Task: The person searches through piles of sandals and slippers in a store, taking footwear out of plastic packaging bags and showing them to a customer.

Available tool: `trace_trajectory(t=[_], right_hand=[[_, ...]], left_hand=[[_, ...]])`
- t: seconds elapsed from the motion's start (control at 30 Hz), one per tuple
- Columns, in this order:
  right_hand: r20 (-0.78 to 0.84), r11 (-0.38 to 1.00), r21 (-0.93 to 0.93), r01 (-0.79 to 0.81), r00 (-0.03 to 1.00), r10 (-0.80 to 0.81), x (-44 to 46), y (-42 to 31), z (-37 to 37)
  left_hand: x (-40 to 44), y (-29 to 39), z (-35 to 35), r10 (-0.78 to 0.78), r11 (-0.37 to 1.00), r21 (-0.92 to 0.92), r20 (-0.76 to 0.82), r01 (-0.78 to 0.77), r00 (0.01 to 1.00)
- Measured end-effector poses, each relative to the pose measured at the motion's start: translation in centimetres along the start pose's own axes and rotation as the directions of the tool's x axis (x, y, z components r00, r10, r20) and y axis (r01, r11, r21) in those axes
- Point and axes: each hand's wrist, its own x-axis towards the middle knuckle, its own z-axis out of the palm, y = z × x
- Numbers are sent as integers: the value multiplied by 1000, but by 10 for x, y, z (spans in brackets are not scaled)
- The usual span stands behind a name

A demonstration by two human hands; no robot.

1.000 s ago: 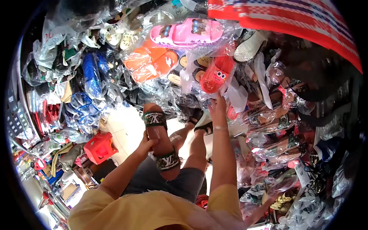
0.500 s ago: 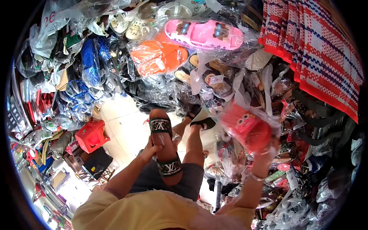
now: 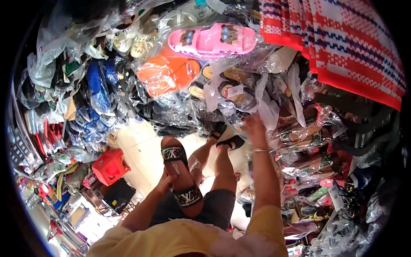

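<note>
My left hand (image 3: 168,181) is closed around the middle of a pair of brown slides (image 3: 180,174), fitted together end to end. Their dark straps carry white lettering, one near each end. The slides are held above my lap. My right hand (image 3: 255,127) reaches forward over the heap of plastic-wrapped footwear, close to a strip of whitish plastic wrap (image 3: 266,109). Motion smears its fingers, so I cannot make out whether they grip anything. Just beyond it lies a tan sandal with a white tag (image 3: 233,91).
Wrapped pink slides (image 3: 214,40) and orange slides (image 3: 168,73) lie on the heap ahead. Blue wrapped footwear (image 3: 98,88) is at left. A red plastic stool (image 3: 109,167) stands on the tiled floor (image 3: 141,143). Red checked cloth (image 3: 338,51) hangs at upper right.
The red slippers that were in my right hand are no longer visible. That hand has moved forward and left to the heap. My left hand still holds the brown slides.
</note>
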Motion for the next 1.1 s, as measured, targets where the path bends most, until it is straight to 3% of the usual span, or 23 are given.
trace_trajectory(t=[0.03,0.1,0.17,0.23,0.33,0.4,0.47,0.53,0.6,0.63,0.7,0.73,0.8,0.83,0.9,1.0,1.1], right_hand=[[-133,965,120,-234,959,249,8,27,11],[-8,927,250,-278,957,289,36,65,26],[96,891,380,-248,969,229,56,76,67],[258,765,616,-187,966,28,78,76,99],[155,665,744,-67,985,-75,73,46,125],[203,597,802,-28,952,-229,63,33,121],[257,573,814,-90,942,-217,44,27,107],[36,800,599,14,998,-45,10,35,84],[-37,871,489,39,999,-24,-23,75,24],[-99,964,180,198,978,-183,-52,95,-11],[-173,968,90,233,961,-215,-127,100,-48],[-189,930,333,156,977,-96,-167,90,-56],[-287,961,27,274,923,-255,-243,99,-90],[-327,938,175,300,916,-232,-267,114,-116],[-433,870,364,333,887,-158,-317,128,-148],[-514,742,337,580,773,-371,-385,125,-168],[-629,597,379,707,670,-394,-424,134,-181]], left_hand=[[-2,0,0,-18,1000,-3,-33,18,999],[-1,-7,-6,-52,999,-16,-59,51,997],[-2,-6,-6,-59,998,5,-83,60,995],[-1,-4,-8,-68,997,28,-111,71,992],[-5,-3,-10,-70,996,49,-113,76,991],[-6,0,-7,-25,999,20,-81,27,996],[-8,7,-2,-27,999,40,-64,30,998],[-10,13,6,-35,997,66,-28,37,999],[-11,18,17,-2,998,60,-12,3,1000],[-11,19,20,-15,996,84,10,14,1000],[-11,20,23,23,996,80,45,-26,999],[-14,23,26,1,993,115,76,-10,997],[-16,30,33,-18,988,153,115,0,993],[-16,32,35,-85,982,176,110,65,990],[-11,38,40,-76,975,222,232,23,970],[-19,49,62,-74,948,317,234,-4,969],[-22,56,79,-89,909,415,286,-39,954]])
